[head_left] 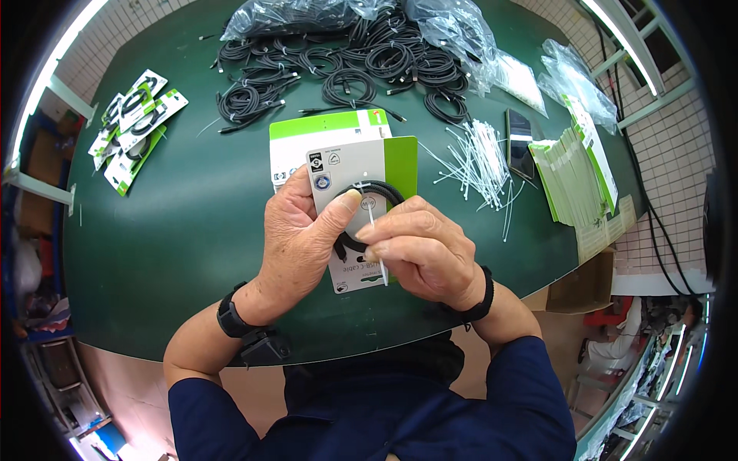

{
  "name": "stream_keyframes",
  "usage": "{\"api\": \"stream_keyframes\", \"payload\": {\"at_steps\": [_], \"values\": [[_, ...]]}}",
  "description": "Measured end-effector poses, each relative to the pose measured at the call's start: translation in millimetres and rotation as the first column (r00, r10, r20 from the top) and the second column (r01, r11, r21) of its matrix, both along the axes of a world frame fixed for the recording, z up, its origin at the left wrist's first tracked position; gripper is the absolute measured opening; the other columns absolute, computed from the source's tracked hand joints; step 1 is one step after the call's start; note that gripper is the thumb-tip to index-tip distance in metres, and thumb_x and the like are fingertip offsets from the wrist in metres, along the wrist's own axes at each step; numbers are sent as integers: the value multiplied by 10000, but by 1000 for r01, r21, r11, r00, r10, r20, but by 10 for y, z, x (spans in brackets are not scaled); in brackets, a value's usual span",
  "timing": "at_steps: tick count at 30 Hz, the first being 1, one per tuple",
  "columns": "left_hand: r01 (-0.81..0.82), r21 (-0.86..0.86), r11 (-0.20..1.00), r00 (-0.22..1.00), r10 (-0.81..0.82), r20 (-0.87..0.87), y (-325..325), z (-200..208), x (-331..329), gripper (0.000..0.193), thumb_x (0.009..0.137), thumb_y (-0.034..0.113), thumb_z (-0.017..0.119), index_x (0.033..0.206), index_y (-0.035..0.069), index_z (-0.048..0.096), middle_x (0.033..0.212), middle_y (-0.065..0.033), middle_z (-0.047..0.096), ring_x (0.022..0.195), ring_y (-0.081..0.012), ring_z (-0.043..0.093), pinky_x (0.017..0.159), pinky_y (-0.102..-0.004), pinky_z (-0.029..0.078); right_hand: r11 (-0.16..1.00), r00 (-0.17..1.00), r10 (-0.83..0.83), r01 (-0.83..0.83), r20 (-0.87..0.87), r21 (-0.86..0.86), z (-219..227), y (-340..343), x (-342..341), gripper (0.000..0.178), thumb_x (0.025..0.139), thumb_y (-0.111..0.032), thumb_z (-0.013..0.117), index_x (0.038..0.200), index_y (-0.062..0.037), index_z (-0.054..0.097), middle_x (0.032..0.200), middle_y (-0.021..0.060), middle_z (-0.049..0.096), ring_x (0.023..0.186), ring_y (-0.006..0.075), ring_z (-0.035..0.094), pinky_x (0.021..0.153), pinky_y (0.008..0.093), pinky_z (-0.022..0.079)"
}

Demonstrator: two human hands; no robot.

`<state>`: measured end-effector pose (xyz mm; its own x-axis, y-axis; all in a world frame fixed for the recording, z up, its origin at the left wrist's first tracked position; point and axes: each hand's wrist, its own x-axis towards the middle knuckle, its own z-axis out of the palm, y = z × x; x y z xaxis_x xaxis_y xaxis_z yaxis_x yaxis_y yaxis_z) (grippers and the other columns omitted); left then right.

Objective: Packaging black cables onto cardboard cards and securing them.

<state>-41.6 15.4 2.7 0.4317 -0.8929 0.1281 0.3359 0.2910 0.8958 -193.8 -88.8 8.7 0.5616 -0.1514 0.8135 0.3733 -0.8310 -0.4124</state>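
Both hands meet over the middle of a green table [192, 223]. The left hand [300, 238] grips a white-and-green card [361, 165], thumb pressed on its face where a coiled black cable [377, 192] lies against it. The right hand [423, 250] pinches a white tie [377, 246] between thumb and fingers; the tie runs up across the cable and down over the card's lower edge. Whether it already passes through the card is hard to tell, since the fingers cover that spot.

A second card [307, 142] lies flat just behind the held one. Beyond it, a heap of loose cables [338, 69] spreads across the far side of the table, with clear bags [453, 31] at its rear and right. A scatter of spare ties [480, 157] lies right of the cards, and a dark phone [520, 142] sits beside them. A stack of blank cards [573, 173] stands near the table's right edge. At far left, finished packs [134, 127] lie in a loose group, well apart from the hands. Both wrists wear black bands.
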Motion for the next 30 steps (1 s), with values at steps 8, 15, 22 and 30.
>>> {"api": "stream_keyframes", "payload": {"at_steps": [8, 15, 22, 30], "values": [[18, 17, 1000, 999, -19, 45, 5, -70, -71, 342, 994, 35, 650, 1325, -22, 587, 1190, -105, 715, 1041, -129, 678, 923, -293, 559, 971, 997, -79, 76, 4, 226, 20, -66, -47, 240, 851, 118, 750, 1014, -14, 633, 994, 163, 735, 818, 228, 720, 686, 325, 566], [64, 20, 998, 994, -65, 89, 29, -78, -136, 353, 988, 25, 648, 1330, -31, 585, 1199, -105, 711, 1060, -138, 673, 939, -300, 558, 843, 983, -184, 172, -28, 510, 6, -125, -25, 198, 862, 91, 752, 1024, 7, 675, 928, 143, 742, 784, 228, 713, 695, 306, 566], [46, 18, 999, 993, -48, 104, 28, -82, -136, 344, 986, 24, 645, 1321, -34, 591, 1191, -104, 714, 1055, -143, 678, 933, -301, 563, 951, 950, -309, 309, -42, -15, 45, -278, 6, 210, 860, 66, 767, 1053, 12, 707, 969, 135, 754, 788, 233, 694, 701, 299, 548], [50, 34, 998, 994, -53, 99, 12, -75, -111, 340, 986, 38, 650, 1316, -27, 598, 1173, -105, 723, 1040, -138, 682, 921, -297, 564, 927, 944, -329, 322, -1, -191, 63, -264, -102, 260, 814, 37, 811, 1055, -37, 744, 1024, 105, 738, 865, 239, 690, 705, 324, 548]]}}
